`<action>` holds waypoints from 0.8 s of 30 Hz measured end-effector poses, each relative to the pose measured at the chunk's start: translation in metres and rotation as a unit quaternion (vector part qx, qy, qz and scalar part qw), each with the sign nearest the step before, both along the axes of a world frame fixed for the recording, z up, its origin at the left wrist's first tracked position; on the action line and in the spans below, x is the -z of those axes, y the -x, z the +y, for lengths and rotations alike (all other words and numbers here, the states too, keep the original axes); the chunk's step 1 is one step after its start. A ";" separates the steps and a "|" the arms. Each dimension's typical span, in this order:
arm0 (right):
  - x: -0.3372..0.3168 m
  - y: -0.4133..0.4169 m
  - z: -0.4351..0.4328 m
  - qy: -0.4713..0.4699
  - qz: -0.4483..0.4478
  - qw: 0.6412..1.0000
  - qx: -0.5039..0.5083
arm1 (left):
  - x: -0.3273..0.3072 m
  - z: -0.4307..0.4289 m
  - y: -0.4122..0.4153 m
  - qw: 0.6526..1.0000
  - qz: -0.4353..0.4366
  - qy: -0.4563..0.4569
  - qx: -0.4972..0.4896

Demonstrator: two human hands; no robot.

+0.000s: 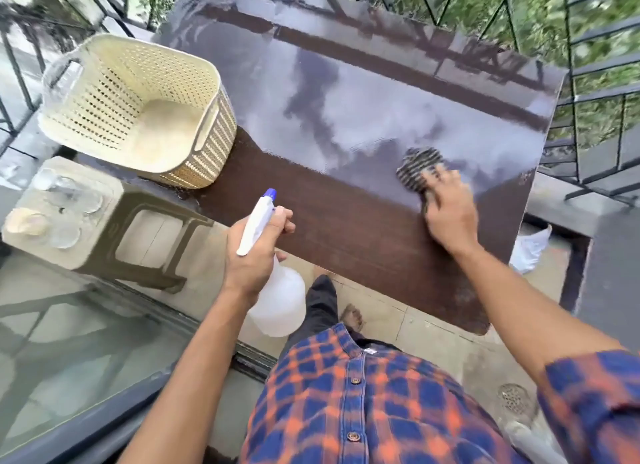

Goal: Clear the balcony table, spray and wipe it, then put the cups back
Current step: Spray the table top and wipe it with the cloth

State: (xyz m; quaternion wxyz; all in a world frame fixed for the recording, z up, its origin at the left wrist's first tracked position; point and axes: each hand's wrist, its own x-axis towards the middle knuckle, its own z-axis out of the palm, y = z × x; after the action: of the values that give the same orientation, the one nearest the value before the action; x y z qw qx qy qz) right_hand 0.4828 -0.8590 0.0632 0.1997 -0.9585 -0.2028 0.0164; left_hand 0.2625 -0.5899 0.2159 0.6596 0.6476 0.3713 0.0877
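Waiting cups: on the stool left of the desk, clear of spray.
Basket: desk's far-left corner.
Your left grip: wrapped round spray bottle at desk's near edge, ready.
Your right grip: flat fingers pressing cloth on desk's right side.

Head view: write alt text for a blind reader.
A right hand presses a grey striped cloth on a dark brown table while the left hand grips a white spray bottle with a blue nozzle. A cream perforated plastic basket sits at the table's left; clear glasses stand on a beige plastic stool.
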 end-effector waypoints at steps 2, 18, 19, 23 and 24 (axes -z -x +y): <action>-0.009 -0.040 0.014 0.011 0.055 0.991 0.118 | -0.002 -0.004 -0.008 1.000 0.003 -0.002 0.010; -0.011 0.107 -0.086 0.013 0.042 0.967 -0.250 | -0.010 -0.054 -0.067 0.988 0.034 -0.015 0.149; -0.008 0.091 -0.103 0.010 0.045 0.977 -0.211 | -0.009 -0.057 -0.068 0.987 0.035 -0.014 0.157; -0.003 0.004 -0.114 -0.016 0.082 0.996 -0.020 | -0.010 -0.072 -0.070 0.981 0.035 -0.013 0.189; -0.003 -0.012 -0.107 -0.024 0.090 0.996 0.016 | -0.009 -0.075 -0.070 0.980 0.036 -0.013 0.194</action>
State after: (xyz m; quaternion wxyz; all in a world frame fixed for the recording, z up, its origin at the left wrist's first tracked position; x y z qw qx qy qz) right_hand 0.4950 -0.9657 0.0659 0.2400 -0.9513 -0.1690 0.0942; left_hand 0.3320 -0.6652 0.2252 0.6418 0.7184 0.2613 -0.0607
